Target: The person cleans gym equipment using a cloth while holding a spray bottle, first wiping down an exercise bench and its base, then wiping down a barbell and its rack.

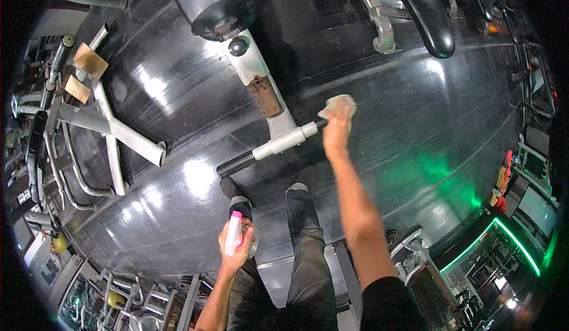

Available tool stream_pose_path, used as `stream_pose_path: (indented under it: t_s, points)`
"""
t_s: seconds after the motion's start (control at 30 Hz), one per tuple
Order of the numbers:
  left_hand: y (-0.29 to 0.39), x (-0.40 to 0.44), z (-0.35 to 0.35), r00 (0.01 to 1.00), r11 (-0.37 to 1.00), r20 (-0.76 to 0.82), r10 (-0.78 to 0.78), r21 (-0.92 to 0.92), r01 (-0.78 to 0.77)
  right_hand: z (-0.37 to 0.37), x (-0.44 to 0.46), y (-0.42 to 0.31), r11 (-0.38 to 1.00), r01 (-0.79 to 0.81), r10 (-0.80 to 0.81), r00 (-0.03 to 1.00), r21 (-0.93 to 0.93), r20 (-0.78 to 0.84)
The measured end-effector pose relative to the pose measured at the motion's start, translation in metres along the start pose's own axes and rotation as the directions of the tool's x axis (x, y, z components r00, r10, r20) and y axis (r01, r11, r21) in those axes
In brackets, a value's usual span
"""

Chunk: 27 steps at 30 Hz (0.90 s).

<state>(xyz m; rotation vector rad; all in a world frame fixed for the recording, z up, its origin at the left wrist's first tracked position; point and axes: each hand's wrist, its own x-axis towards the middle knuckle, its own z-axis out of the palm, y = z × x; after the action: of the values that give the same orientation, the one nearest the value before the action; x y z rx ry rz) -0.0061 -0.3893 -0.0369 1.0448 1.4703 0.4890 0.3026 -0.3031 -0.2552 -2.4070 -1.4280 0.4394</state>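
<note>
A spray bottle (235,234) with a pink and white top is held in my left hand (242,249), in front of my legs. My right hand (338,130) reaches forward, its fingers pressed on a pale cloth (344,103). That cloth lies at the right end of a crossbar (285,142), around its dark end, which it largely hides. The crossbar's other dark end (235,163) is bare, near my left foot. From the crossbar's middle, a white beam (277,108) with a worn brown patch runs up to a black padded part (222,12).
Metal gym frames (111,130) stand at the left. A machine with a black seat (428,19) is at the upper right. More equipment (136,298) lines the bottom edge. My feet (297,187) stand on the dark, shiny floor (403,135) behind the crossbar.
</note>
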Motion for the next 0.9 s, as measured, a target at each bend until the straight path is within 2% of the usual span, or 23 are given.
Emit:
stream_pose_path:
  t_s: [0.03,0.1,0.13,0.2,0.23,0.3,0.33,0.37,0.4,0.43,0.47,0.5,0.57,0.63,0.67,0.7,0.73,0.77,0.8,0.83,0.9]
  points:
    - [0.003,0.002,0.002,0.999,0.999,0.017,-0.032,-0.030,0.032,0.009,-0.009,-0.010,0.996,0.082,-0.080,0.996,0.042,-0.041]
    - [0.005,0.004,0.008,1.000,0.999,0.008,-0.016,-0.027,0.016,0.023,-0.034,-0.040,0.995,0.071,-0.071,0.997,0.068,0.009]
    - [0.006,0.005,0.011,1.000,1.000,-0.005,-0.001,-0.031,0.001,0.016,-0.049,-0.059,0.987,0.049,-0.063,0.994,0.151,0.085]
    - [0.011,0.007,0.016,1.000,1.000,0.009,0.012,-0.014,-0.012,0.014,-0.073,-0.077,0.938,0.002,-0.036,0.995,0.347,0.093]
    - [0.014,0.009,0.018,0.999,1.000,0.024,0.027,0.004,-0.028,0.012,-0.075,-0.078,0.903,-0.032,-0.011,0.995,0.429,0.096]
    - [0.016,0.009,0.020,0.999,0.999,0.032,0.033,0.002,-0.033,0.001,-0.061,-0.053,0.797,-0.044,-0.077,0.982,0.602,0.173]
    - [0.017,0.010,0.022,0.999,0.999,0.035,0.040,-0.004,-0.040,-0.028,-0.046,-0.048,0.762,-0.319,0.084,0.912,0.563,0.402]
    - [0.018,0.011,0.025,0.998,0.999,0.038,0.042,-0.007,-0.042,-0.029,-0.034,-0.025,0.764,-0.236,0.044,0.948,0.600,0.316]
    - [0.019,0.012,0.027,0.998,0.999,0.047,0.047,0.009,-0.048,-0.051,-0.020,-0.017,0.788,-0.194,0.073,0.972,0.584,0.224]
    - [0.019,0.012,0.028,0.997,0.998,0.054,0.052,0.028,-0.053,-0.060,-0.003,0.001,0.843,0.013,-0.050,0.997,0.537,0.054]
    - [0.020,0.012,0.030,0.997,0.998,0.050,0.051,0.033,-0.052,-0.071,0.013,0.012,0.863,0.128,-0.120,0.992,0.488,-0.047]
    - [0.020,0.011,0.031,0.998,0.998,0.052,0.046,0.030,-0.048,-0.077,0.026,0.020,0.907,0.071,-0.069,0.997,0.416,-0.020]
    - [0.020,0.010,0.034,0.998,0.999,0.050,0.039,0.031,-0.041,-0.063,0.034,0.034,0.946,0.033,-0.001,0.995,0.324,-0.097]
    - [0.021,0.010,0.036,0.999,0.999,0.033,0.035,-0.009,-0.035,-0.037,0.011,0.019,0.993,0.020,-0.006,0.993,0.116,-0.122]
    - [0.019,0.011,0.037,0.999,0.999,0.031,0.036,-0.006,-0.036,-0.023,-0.003,0.006,0.989,-0.002,0.021,0.992,0.151,-0.126]
    - [0.016,0.012,0.037,0.998,0.999,0.033,0.045,0.003,-0.045,-0.007,-0.015,-0.002,0.984,0.042,-0.019,0.991,0.172,-0.134]
    - [0.015,0.013,0.037,0.998,0.999,0.034,0.052,0.012,-0.053,0.002,-0.030,-0.017,0.973,0.023,-0.006,0.997,0.230,-0.072]
    - [0.018,0.014,0.036,0.998,0.998,0.028,0.053,0.014,-0.053,0.005,-0.044,-0.031,0.972,0.066,-0.064,0.998,0.225,-0.017]
    - [0.022,0.016,0.036,0.998,1.000,0.061,0.023,0.004,-0.023,0.007,-0.059,-0.043,0.947,0.069,-0.087,0.995,0.313,0.043]
    - [0.025,0.020,0.036,0.996,1.000,0.092,-0.004,-0.007,0.005,0.002,-0.068,-0.059,0.929,0.047,-0.055,0.998,0.366,0.012]
    - [0.024,0.026,0.034,0.996,0.999,0.081,-0.022,-0.048,0.025,-0.011,-0.063,-0.059,0.806,-0.115,0.027,0.987,0.580,0.157]
